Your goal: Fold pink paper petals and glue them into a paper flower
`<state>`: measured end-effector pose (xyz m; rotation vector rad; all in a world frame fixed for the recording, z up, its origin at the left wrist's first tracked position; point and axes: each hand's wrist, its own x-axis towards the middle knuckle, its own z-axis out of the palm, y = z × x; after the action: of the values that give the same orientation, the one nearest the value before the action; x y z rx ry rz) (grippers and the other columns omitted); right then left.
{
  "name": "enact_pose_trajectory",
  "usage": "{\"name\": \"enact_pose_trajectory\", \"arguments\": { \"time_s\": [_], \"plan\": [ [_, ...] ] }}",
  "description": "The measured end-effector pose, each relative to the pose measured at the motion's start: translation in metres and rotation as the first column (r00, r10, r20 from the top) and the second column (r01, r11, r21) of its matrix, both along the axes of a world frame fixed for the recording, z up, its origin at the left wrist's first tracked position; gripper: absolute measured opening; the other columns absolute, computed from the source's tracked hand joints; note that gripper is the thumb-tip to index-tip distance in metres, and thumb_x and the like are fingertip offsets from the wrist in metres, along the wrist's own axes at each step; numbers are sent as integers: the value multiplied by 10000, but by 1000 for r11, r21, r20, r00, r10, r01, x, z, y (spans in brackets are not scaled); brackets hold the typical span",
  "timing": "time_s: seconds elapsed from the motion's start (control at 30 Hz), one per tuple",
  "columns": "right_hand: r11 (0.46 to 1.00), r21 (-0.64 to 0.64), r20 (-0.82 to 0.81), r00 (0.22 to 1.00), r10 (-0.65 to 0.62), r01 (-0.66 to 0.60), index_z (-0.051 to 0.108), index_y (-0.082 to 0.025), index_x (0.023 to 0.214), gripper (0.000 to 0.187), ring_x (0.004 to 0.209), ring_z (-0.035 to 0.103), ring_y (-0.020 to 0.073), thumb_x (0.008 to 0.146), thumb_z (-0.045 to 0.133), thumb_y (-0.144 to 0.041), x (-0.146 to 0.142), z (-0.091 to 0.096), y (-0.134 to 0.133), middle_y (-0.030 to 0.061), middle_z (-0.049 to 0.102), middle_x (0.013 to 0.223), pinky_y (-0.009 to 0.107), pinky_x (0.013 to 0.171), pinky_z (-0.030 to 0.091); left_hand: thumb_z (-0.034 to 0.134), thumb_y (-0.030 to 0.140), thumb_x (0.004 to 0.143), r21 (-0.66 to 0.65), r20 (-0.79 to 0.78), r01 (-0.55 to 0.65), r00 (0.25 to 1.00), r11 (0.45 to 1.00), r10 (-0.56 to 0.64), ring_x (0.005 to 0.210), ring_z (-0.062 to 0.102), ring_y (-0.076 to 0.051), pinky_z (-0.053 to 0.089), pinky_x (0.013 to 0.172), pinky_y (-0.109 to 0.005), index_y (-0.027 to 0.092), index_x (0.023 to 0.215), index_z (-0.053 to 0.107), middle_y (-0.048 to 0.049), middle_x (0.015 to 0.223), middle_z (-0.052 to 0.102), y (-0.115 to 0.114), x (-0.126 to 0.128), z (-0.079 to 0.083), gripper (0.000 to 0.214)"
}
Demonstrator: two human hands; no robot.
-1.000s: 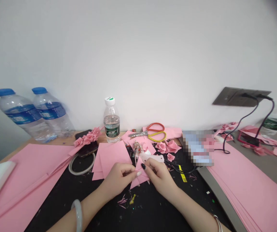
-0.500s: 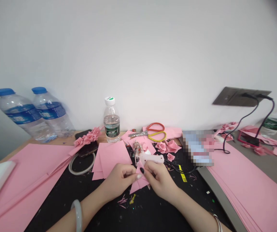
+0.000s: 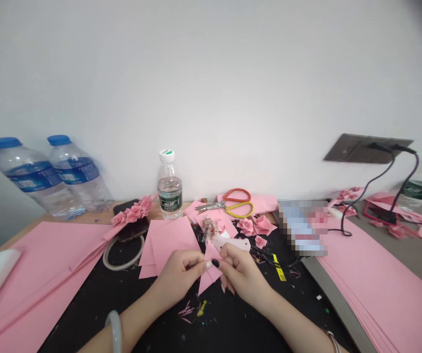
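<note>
Between both hands is a folded piece of pink paper (image 3: 211, 282), with a pointed tip upward and another point below. My left hand (image 3: 183, 277) pinches its left side between thumb and fingers. From the other side my right hand (image 3: 243, 272) pinches it, the dark-nailed thumb beside the left thumb. Just beyond the hands lies a white glue gun (image 3: 235, 242), its nozzle end stained, partly hidden by the fingers. Scissors (image 3: 233, 207) with one red and one yellow handle rest behind it on pink paper. Small pink paper roses (image 3: 263, 225) sit right of the glue gun.
Pink paper sheets (image 3: 176, 240) lie left of the hands, and larger stacks (image 3: 383, 284) at right. A small water bottle (image 3: 170, 191) stands by the wall; two larger bottles (image 3: 34, 171) lean at left. A blurred screen (image 3: 301, 228) and wall socket (image 3: 365, 148) are at right.
The thumbs have come together on the pink paper, and more of its upper point shows. My right fingers have shifted, with their tips now visible beneath the hand.
</note>
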<state>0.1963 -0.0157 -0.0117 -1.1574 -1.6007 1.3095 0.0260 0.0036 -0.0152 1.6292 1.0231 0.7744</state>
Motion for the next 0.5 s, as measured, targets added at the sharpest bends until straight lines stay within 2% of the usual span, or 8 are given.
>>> {"name": "enact_pose_trajectory", "arguments": {
  "time_s": [0.13, 0.23, 0.3, 0.4, 0.5],
  "plan": [
    [997, 80, 28, 999, -27, 24, 403, -210, 709, 245, 325, 347, 74, 879, 452, -379, 3, 0, 0, -78, 477, 424, 171, 359, 253, 525, 422, 794, -71, 99, -7, 995, 997, 14, 515, 355, -94, 286, 494, -207, 162, 556, 456, 57, 530, 336, 0, 2, 3, 359],
    [970, 232, 97, 991, -97, 73, 469, -196, 731, 231, 384, 376, 90, 891, 444, -361, 7, 2, 0, -72, 433, 449, 202, 418, 303, 477, 477, 813, -239, 222, 37, 975, 970, 17, 482, 525, -118, 384, 484, -211, 147, 648, 528, 15, 532, 527, 0, 3, 2, 373],
    [929, 354, 153, 973, -170, 107, 540, -184, 765, 220, 405, 372, 97, 891, 446, -338, 9, 3, 0, -59, 420, 477, 220, 435, 308, 445, 504, 824, -326, 263, 44, 964, 944, 46, 427, 591, -146, 392, 421, -205, 133, 754, 555, -23, 526, 611, 0, 3, 0, 393],
    [865, 484, 192, 948, -254, 134, 618, -177, 803, 198, 429, 396, 107, 880, 467, -281, 11, 5, -1, -32, 464, 516, 234, 450, 329, 450, 505, 823, -377, 292, 17, 951, 926, 101, 316, 571, -152, 337, 317, -176, 111, 919, 558, -32, 457, 629, -1, 2, -3, 420],
    [864, 491, 170, 961, -218, 109, 657, -187, 855, 195, 432, 472, 119, 881, 469, -229, 10, 6, 0, -13, 542, 532, 237, 465, 393, 469, 497, 818, -385, 323, 20, 939, 923, 115, 263, 531, -137, 305, 278, -162, 94, 992, 561, -21, 417, 615, -1, 0, -3, 449]
  ]
}}
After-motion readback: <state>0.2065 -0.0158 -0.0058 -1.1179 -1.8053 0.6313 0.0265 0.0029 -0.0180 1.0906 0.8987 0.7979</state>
